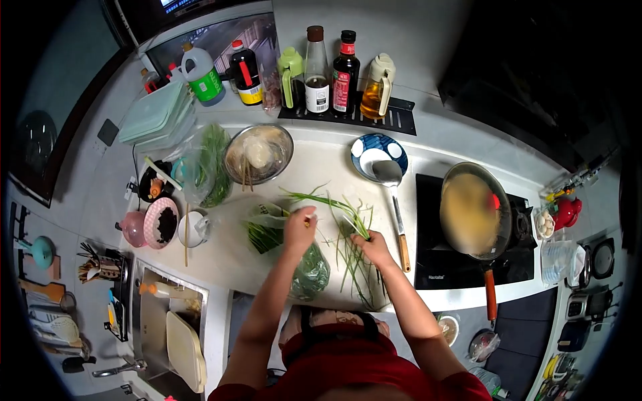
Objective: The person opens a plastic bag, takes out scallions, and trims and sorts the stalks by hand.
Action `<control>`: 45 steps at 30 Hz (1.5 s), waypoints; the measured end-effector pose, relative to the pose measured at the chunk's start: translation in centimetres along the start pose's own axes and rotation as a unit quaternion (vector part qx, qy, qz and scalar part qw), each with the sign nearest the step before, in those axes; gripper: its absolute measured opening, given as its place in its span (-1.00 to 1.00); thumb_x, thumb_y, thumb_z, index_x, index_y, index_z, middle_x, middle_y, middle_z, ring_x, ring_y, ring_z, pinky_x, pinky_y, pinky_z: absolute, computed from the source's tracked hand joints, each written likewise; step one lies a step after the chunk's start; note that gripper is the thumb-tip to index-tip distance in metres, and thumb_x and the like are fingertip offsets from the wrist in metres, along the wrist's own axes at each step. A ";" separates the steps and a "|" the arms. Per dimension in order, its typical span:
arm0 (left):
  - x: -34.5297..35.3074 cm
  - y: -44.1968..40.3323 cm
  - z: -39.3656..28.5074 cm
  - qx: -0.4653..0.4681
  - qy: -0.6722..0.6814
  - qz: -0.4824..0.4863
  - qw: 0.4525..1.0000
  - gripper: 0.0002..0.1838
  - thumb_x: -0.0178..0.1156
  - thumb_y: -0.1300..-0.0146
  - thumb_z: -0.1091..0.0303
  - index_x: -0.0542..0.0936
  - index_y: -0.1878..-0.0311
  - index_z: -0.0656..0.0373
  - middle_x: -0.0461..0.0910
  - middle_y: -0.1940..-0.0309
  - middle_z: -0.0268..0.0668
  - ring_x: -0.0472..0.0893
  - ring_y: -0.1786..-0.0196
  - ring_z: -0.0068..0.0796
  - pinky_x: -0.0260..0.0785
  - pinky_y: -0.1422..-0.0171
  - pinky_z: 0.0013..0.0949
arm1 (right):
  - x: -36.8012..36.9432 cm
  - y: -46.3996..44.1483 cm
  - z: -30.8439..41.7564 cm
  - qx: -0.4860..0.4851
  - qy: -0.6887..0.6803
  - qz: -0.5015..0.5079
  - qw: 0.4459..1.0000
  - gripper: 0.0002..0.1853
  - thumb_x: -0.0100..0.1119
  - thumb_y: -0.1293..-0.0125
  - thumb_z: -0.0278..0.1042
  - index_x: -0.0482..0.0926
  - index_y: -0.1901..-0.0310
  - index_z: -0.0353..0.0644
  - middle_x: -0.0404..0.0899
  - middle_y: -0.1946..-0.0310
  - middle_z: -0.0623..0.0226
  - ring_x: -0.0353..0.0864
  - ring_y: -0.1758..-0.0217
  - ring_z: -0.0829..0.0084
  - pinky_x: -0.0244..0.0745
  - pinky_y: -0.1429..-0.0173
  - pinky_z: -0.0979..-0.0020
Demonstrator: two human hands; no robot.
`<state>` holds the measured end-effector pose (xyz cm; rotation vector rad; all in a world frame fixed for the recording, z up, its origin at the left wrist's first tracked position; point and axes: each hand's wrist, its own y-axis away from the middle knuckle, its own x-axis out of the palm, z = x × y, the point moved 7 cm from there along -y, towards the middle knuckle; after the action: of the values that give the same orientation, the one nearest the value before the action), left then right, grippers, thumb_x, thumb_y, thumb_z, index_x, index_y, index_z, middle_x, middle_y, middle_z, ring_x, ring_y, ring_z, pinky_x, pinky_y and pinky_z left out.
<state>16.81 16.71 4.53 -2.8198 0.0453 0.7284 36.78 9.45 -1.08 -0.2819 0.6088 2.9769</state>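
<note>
My left hand (299,230) is closed, its curled fingers gripping the rim of a clear plastic bag (309,273) on the counter. Dark green chives (263,238) show inside the bag, to the left of that wrist. In my right hand (376,250) is a bunch of long, thin chives (362,226), pinched near the middle. Its stalks fan out above the fingers. More loose stalks (351,271) lie spread over the counter below and left of this hand.
A spatula (394,207) rests on a blue patterned plate (379,148), handle close to my right hand. The frying pan (474,210) sits on the black cooktop (428,267). A metal bowl (281,175) with chopsticks stands behind. The sink (150,314) is at left.
</note>
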 end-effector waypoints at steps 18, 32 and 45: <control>7.0 -11.6 16.1 0.090 -0.499 0.284 0.814 -0.77 0.19 0.07 0.31 0.58 0.29 0.14 0.55 0.27 -0.22 0.53 0.19 -0.25 0.38 0.03 -0.25 | 4.2 0.3 -1.1 0.126 -0.190 -0.107 0.968 -0.69 0.10 -0.21 -0.19 0.38 0.63 -0.10 0.23 0.79 0.57 0.06 0.80 0.71 -0.08 0.71 0.57; -3.9 -8.9 6.5 0.018 -0.026 0.311 0.950 -0.79 0.21 0.03 0.27 0.62 0.28 0.06 0.61 0.38 -0.26 0.60 0.32 -0.37 0.41 0.24 -0.38 | 10.0 -2.1 11.6 -0.348 0.207 -0.166 0.899 -0.69 0.01 -0.19 -0.36 0.46 0.02 -0.18 0.50 0.12 0.09 0.41 -0.01 0.11 0.26 -0.12 0.31; -9.7 -4.9 5.2 -0.136 0.273 0.115 0.946 -0.65 -0.03 -0.30 0.20 0.39 -0.05 0.20 0.53 0.16 -0.31 0.50 0.18 -0.56 0.35 0.10 -0.49 | 7.5 -0.6 14.3 -0.297 -0.096 -0.238 0.920 -0.78 -0.24 -0.35 -0.36 0.38 0.16 -0.32 0.47 0.37 0.24 0.45 0.26 0.43 0.30 0.06 0.46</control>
<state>6.23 22.42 5.78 -3.2284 0.3988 -0.0391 27.15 16.07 10.10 -0.1400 -0.3586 2.5769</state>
